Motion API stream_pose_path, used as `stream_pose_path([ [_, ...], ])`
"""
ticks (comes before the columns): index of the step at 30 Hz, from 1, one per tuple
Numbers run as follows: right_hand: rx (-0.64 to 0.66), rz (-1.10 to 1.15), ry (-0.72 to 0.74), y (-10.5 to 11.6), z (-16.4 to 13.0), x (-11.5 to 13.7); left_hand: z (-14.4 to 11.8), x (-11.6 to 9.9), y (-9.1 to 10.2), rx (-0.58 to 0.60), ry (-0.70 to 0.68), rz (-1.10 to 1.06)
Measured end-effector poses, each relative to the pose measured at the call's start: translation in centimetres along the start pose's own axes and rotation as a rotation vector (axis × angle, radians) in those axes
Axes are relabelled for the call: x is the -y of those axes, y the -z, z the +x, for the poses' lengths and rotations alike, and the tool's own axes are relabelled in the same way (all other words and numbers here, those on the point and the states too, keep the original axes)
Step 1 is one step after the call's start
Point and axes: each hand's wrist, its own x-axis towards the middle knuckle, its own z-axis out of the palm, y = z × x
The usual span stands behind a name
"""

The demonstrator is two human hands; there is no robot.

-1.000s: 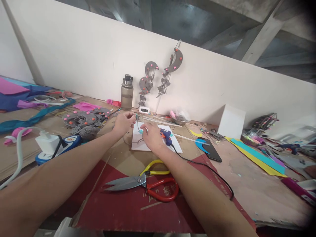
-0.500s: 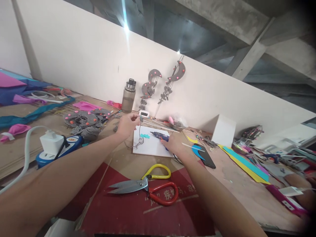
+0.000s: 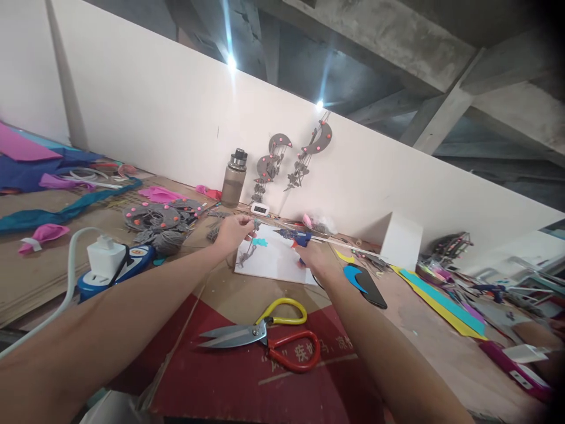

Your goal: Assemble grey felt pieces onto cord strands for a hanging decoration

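Observation:
My left hand [image 3: 236,231] pinches the upper end of a grey yarn strand [image 3: 248,252] above the left side of a white board [image 3: 278,268]. The strand hangs down, and its lower part lies on the board. In my right hand [image 3: 312,259] is a blue glue gun [image 3: 300,237], its nozzle pointing left over the board; a white glue stick [image 3: 335,244] sticks out of its back. Between the hands, a small turquoise cutout [image 3: 260,242] rests on the board. Nearer to me lie scissors [image 3: 260,334] with one yellow and one red handle.
Left are a blue power strip [image 3: 141,259] with a white plug, grey felt rings [image 3: 152,218] and pink scraps. A bottle [image 3: 233,179] stands by the wall, where grey moon hangings [image 3: 318,138] hang. Right lie a phone [image 3: 371,288], coloured sheets [image 3: 441,297] and another person's arm [image 3: 536,338].
The glue gun has turned and lifted slightly, so its white glue stick now shows behind it. My left hand still pinches the yarn. The view has shifted a little.

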Motion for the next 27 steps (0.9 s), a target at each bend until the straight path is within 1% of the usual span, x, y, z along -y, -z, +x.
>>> stream_pose_path([
  [4, -0.008, 0.192, 0.025, -0.3, -0.5, 0.2, -0.5, 0.5, -0.7, 0.062, 0.118, -0.092],
  [7, -0.055, 0.335, 0.031, -1.4, -0.2, -0.1, -0.5, 0.9, -0.8, 0.079, 0.131, -0.113],
  [9, -0.071, 0.450, 0.059, -2.3, 0.0, -0.1, -0.4, 1.2, -0.7, 0.073, 0.145, -0.090],
  [12, -0.026, 0.760, 0.214, -3.6, -0.6, 0.2, 0.0, 1.6, -0.5, 0.037, 0.162, -0.071],
  [14, 0.023, 0.898, 0.304, -4.2, -1.5, 0.5, 0.2, 1.8, -0.5, 0.006, 0.159, -0.110],
  [16, 0.046, 0.888, 0.341, -4.6, -2.4, 0.5, 0.2, 1.8, -0.6, -0.016, 0.161, -0.170],
  [20, 0.027, 0.698, 0.375, -4.8, -3.6, 0.0, 0.1, 1.4, -0.7, -0.011, 0.176, -0.277],
  [23, 0.005, 0.616, 0.391, -4.7, -3.7, -0.3, 0.0, 1.1, -0.7, 0.000, 0.180, -0.323],
  [27, 0.017, 0.558, 0.408, -4.5, -3.7, -0.3, -0.4, 0.7, -0.9, 0.010, 0.197, -0.359],
])
